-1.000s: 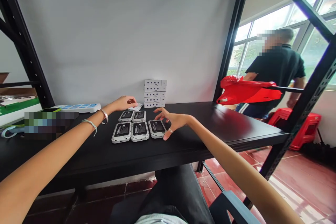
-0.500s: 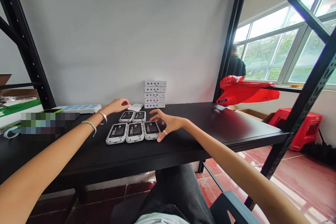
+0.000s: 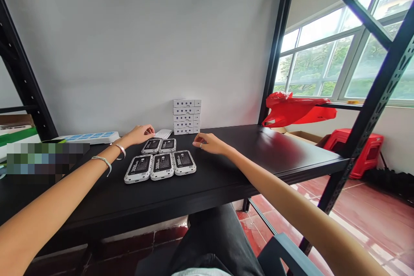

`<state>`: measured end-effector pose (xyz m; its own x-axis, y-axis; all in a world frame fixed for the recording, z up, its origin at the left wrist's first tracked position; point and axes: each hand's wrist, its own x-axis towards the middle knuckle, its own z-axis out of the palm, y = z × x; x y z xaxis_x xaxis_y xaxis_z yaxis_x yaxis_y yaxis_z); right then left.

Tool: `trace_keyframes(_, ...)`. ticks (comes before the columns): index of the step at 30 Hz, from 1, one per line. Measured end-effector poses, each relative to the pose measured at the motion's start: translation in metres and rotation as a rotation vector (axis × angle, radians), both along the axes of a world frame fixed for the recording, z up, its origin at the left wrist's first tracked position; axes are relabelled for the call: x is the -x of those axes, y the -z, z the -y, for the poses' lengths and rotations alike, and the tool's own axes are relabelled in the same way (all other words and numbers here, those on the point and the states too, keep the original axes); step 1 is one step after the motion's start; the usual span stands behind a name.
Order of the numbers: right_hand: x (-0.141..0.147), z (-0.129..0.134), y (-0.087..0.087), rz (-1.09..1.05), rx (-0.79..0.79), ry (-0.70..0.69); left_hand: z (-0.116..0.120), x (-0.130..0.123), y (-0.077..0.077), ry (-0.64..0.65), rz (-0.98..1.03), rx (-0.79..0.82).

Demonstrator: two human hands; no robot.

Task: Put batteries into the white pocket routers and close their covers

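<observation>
Several white rectangular devices with black 3000mAh batteries (image 3: pixel 162 164) lie face up on the black table (image 3: pixel 223 177), three in the front row and two behind. My left hand (image 3: pixel 142 133) rests behind the rear pair, its fingers loosely bent beside a small pile of white covers (image 3: pixel 163 133); nothing shows in its grasp. My right hand (image 3: pixel 208 143) hovers or rests right of the rear row, apart from the devices, with fingers loosely curved and no object visible in them. Behind the devices, a stack of white boxes (image 3: pixel 186 116) stands against the wall.
A white power strip (image 3: pixel 93 137) lies at the back left. Black shelf posts (image 3: pixel 274 51) frame the table. Beyond the right end are a red plastic bag (image 3: pixel 297 110), a red stool (image 3: pixel 359 151) and a cardboard box (image 3: pixel 305 138).
My right hand has lifted away from the front right device and moved back, its fingers drawing in. My left hand stays by the covers. The view has turned slightly right.
</observation>
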<state>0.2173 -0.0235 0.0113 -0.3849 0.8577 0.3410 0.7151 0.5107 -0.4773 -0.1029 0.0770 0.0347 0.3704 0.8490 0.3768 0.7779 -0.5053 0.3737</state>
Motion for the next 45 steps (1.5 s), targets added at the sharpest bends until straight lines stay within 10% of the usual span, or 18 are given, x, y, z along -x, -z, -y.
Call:
trace_keyframes(28,-0.046,-0.050,0.017,0.316,-0.097,0.026,-0.002,0.019,0.038,-0.105,0.717,0.359)
trace_keyframes(38,-0.047,-0.053,0.022,0.378,-0.079,0.026,0.004,0.012,0.039,-0.337,0.341,0.047)
trace_keyframes(45,-0.050,-0.052,0.026,0.366,-0.104,0.008,0.006,0.015,0.042,-0.275,0.251,0.114)
